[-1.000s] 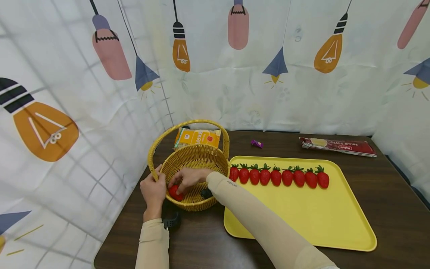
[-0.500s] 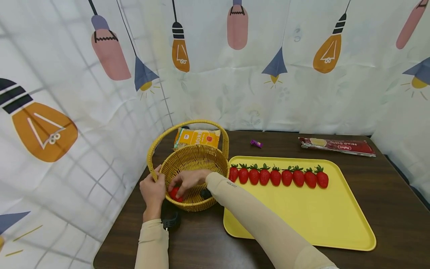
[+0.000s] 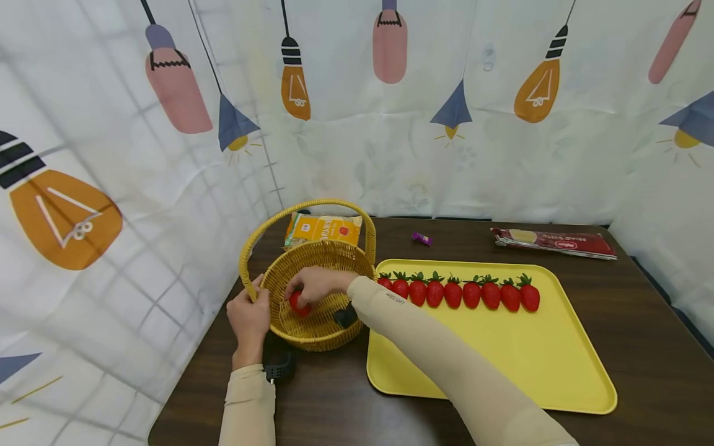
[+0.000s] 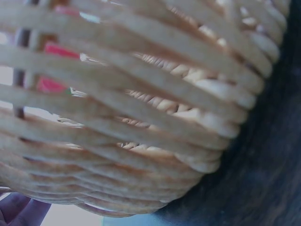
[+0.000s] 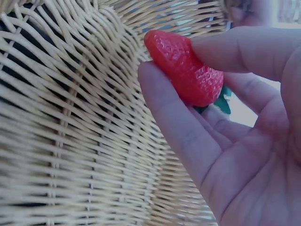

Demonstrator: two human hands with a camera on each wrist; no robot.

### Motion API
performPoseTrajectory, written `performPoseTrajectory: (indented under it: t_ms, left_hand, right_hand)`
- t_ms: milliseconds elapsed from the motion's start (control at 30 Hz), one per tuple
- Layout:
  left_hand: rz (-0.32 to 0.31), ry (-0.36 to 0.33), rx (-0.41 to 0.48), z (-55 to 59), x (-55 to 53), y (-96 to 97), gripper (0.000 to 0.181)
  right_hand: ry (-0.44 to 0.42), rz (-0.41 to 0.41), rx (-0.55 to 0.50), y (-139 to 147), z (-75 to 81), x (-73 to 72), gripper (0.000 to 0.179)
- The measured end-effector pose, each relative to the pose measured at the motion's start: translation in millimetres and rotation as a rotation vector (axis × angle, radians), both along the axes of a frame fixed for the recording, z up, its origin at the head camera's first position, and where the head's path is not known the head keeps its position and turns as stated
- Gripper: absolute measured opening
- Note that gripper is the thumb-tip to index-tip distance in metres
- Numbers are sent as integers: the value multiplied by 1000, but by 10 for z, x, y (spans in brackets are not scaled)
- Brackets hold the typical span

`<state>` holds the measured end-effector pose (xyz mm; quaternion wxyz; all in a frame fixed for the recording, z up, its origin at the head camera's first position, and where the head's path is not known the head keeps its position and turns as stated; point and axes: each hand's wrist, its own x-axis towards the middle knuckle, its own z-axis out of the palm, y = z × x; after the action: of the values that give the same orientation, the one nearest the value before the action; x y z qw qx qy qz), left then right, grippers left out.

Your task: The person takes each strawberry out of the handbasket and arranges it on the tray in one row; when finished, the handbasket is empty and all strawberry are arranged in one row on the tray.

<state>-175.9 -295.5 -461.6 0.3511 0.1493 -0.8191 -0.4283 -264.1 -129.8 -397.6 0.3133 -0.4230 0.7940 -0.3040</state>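
Note:
A yellow woven basket (image 3: 312,253) with a tall arched handle stands at the left of the table. My left hand (image 3: 249,319) grips it at the left rim, by the foot of the handle. Inside the basket, my right hand (image 3: 319,283) pinches a red strawberry (image 3: 300,303) between thumb and fingers. The right wrist view shows this strawberry (image 5: 183,66) above the wicker, its green leaves toward the palm. In the left wrist view the basket wall (image 4: 117,103) fills most of the picture, and bits of red show through its gaps.
A yellow tray (image 3: 496,365) right of the basket bears a row of several strawberries (image 3: 453,295) along its far side. Behind are an orange snack packet (image 3: 323,230), a small purple candy (image 3: 422,238) and a long red packet (image 3: 555,243). A printed curtain (image 3: 357,155) hangs behind the table.
My right hand has raised the strawberry a little from the basket's near left side and shifted it toward the middle. My left hand stays at the rim. The head view has turned slightly right.

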Motion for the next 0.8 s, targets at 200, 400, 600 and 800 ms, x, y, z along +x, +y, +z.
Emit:
performPoseTrajectory:
  t_ms: [200,400,600,800]
  left_hand:
    - [-8,5,0,12,2,2,29]
    - [-28,36,2,-2,-5,-5,35]
    - [-14,24,-2,-20,-21,-14,34]
    - [-3,21,0,-34,-32,-18,31]
  right_hand:
    - [100,-29,-48,224,81,-9,36]
    - [109,-172,-188,495,34,45,30]
    - [-47,-255,-276,731,-26,135,28]
    - [-88,-286,-352,937,-83,191,31]
